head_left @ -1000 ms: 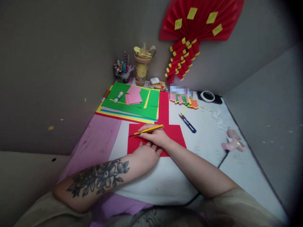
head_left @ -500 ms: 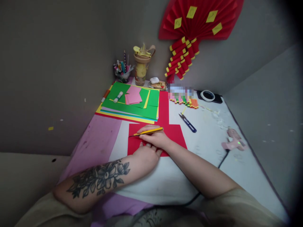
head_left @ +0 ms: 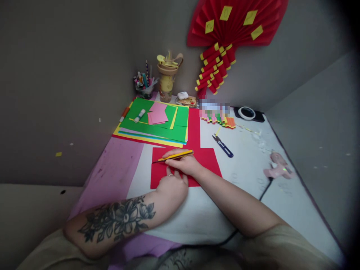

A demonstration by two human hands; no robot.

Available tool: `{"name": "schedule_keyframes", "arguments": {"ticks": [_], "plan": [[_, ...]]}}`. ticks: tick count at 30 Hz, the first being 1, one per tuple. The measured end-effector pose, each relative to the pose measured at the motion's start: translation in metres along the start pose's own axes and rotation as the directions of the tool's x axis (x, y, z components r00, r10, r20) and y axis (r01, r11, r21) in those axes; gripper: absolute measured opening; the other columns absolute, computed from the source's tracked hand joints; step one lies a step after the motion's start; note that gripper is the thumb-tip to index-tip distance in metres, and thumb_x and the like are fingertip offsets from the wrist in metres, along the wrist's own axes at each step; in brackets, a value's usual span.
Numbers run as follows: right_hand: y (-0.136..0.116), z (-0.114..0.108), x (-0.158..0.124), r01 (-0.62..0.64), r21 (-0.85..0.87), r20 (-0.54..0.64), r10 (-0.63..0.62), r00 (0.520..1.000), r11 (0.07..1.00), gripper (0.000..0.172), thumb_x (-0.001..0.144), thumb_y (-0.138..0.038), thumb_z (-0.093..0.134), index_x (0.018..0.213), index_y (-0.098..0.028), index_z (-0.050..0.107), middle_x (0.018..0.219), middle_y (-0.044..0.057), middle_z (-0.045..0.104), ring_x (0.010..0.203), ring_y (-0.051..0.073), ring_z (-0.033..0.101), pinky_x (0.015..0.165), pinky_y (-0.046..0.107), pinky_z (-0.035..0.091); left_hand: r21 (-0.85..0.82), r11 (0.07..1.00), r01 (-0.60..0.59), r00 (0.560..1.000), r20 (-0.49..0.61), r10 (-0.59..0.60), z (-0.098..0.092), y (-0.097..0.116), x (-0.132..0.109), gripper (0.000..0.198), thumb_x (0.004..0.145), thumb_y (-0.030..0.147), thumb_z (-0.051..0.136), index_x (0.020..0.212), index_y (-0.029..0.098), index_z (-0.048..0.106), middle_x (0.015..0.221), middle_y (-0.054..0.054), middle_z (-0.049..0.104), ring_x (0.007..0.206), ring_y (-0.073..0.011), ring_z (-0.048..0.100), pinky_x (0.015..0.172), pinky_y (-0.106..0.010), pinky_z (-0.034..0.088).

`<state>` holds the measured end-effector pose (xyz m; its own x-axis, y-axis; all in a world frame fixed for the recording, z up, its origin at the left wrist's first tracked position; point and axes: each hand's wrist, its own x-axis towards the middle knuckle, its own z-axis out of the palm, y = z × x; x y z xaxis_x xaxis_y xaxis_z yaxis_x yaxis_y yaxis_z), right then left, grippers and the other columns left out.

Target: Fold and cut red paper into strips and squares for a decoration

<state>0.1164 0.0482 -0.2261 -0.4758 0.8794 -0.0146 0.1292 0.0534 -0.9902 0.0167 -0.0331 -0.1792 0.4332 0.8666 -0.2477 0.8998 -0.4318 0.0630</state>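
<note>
A red sheet of paper [head_left: 206, 161] lies on the table in front of me. My right hand [head_left: 181, 162] grips a yellow pencil [head_left: 177, 155], its tip touching the sheet near the left edge. Close below it, my left hand [head_left: 173, 185], with a ring on one finger, rests on the sheet's lower part. Its fingers are stretched forward and apart, some partly hidden behind the right hand. Beyond the sheet is a stack of coloured paper [head_left: 157, 134] with pink pieces [head_left: 158, 113] and a glue stick [head_left: 140, 116] on top.
Thread snips [head_left: 222, 145] lie right of the red sheet. Small coloured paper rolls [head_left: 218, 120], a tape roll [head_left: 246, 113] and a pink corded device [head_left: 278, 167] are farther right. A tumbler [head_left: 167, 80] and a pen holder [head_left: 144, 88] stand behind. A red paper fan [head_left: 239, 26] hangs on the wall.
My left hand has shifted slightly down and left, its fingers drawn partly out from under the right hand. The pencil stays near the sheet's left edge.
</note>
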Motion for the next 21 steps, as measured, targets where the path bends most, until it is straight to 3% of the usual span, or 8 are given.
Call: {"name": "schedule_keyframes", "arguments": {"ticks": [5, 11, 16, 21], "plan": [[0.0, -0.002, 0.003, 0.013, 0.16, -0.048, -0.006, 0.999, 0.987, 0.022, 0.071, -0.032, 0.071, 0.089, -0.019, 0.07, 0.094, 0.004, 0.07, 0.089, 0.019, 0.064, 0.083, 0.032, 0.051, 0.171, 0.974, 0.149, 0.975, 0.137, -0.174, -0.012, -0.01, 0.004, 0.041, 0.084, 0.002, 0.038, 0.121, 0.001, 0.056, 0.094, -0.028, 0.066, 0.074, -0.0273, 0.07, 0.059, -0.034, 0.054], [-0.002, 0.0, 0.0, 0.029, 0.056, -0.001, -0.029, 1.0, 0.998, 0.02, 0.074, -0.032, 0.069, 0.09, -0.02, 0.07, 0.096, 0.005, 0.07, 0.093, 0.019, 0.064, 0.086, 0.033, 0.05, 0.204, 0.968, 0.145, 0.965, 0.185, -0.184, -0.012, -0.01, 0.004, 0.042, 0.088, 0.007, 0.038, 0.128, -0.001, 0.05, 0.101, -0.032, 0.065, 0.074, -0.0259, 0.071, 0.056, -0.028, 0.052], [0.0, 0.0, -0.001, 0.041, -0.017, 0.01, -0.04, 0.999, 0.999, 0.019, 0.076, -0.031, 0.067, 0.092, -0.021, 0.07, 0.098, 0.004, 0.07, 0.092, 0.018, 0.064, 0.086, 0.033, 0.051, 0.244, 0.961, 0.129, 0.971, 0.166, -0.172, -0.009, -0.008, 0.002, 0.045, 0.088, 0.011, 0.042, 0.132, 0.004, 0.047, 0.11, -0.035, 0.06, 0.076, -0.0311, 0.07, 0.053, -0.029, 0.051], [-0.003, 0.0, -0.002, 0.085, -0.065, 0.015, -0.084, 0.996, 0.994, 0.017, 0.077, -0.029, 0.066, 0.091, -0.021, 0.07, 0.096, 0.004, 0.07, 0.092, 0.018, 0.064, 0.086, 0.032, 0.05, 0.243, 0.963, 0.118, 0.974, 0.159, -0.159, -0.008, -0.006, 0.001, 0.045, 0.083, 0.0, 0.037, 0.126, -0.008, 0.048, 0.105, -0.038, 0.061, 0.075, -0.0268, 0.071, 0.054, -0.025, 0.051]]}}
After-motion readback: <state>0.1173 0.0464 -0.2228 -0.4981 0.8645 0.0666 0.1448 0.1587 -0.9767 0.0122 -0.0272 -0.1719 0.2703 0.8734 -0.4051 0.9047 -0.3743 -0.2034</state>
